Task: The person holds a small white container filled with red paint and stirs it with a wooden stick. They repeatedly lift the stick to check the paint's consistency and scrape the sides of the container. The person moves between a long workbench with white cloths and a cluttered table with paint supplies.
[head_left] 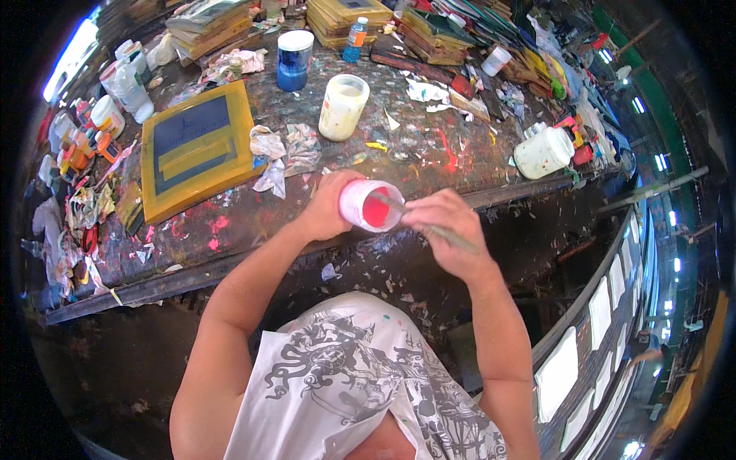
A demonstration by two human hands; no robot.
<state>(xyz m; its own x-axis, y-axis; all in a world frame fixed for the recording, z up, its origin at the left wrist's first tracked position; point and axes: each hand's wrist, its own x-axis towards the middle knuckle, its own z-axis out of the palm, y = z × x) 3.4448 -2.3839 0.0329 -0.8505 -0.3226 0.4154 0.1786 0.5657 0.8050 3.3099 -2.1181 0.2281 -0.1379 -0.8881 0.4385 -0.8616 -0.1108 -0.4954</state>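
Note:
My left hand (326,207) grips a pink-white plastic jar (354,208), tilted so its mouth shows red ink (376,213) inside, above the workbench's front edge. My right hand (448,230) holds a flat, grayish stick (458,239) whose far end reaches into the jar. Beyond the jar stands a white container (342,107) with a cream substance. Crumpled rags (303,146) and a yellow-framed screen (241,169) lie to the left of it.
The stained bench (418,142) also carries a blue-filled jar (294,65), a small bottle (355,42), clustered paint containers (77,146), stacked frames (345,19) and a white tub (540,153). A long rack (579,345) with white pieces runs at the right.

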